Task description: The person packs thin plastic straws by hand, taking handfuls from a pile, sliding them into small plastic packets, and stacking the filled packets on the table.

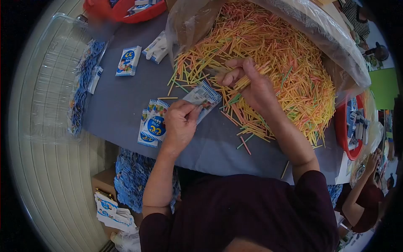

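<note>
My left hand [181, 119] is closed, its fingers pinching one end of a small blue-and-white packet [206, 95] that lies slanted to the upper right. Just beyond that packet, my right hand [256, 86] is curled around several thin yellow and orange sticks [240, 83]. Under and around it spreads a large heap of thin sticks [285, 54] in yellow, orange, pink and green, within clear plastic sheeting [348, 63]. Beside my left hand lie overlapping printed packets [156, 126]. Whether the pinched packet's end is sealed, I cannot tell.
More packets [128, 61] lie farther back on the grey tabletop [121, 101]. Red baskets [351, 143] holding packets stand at the right and upper left. A clear plastic tray [54, 84] and bundled blue netting [86, 92] line the left side. Another person's arm [361, 189] shows at far right.
</note>
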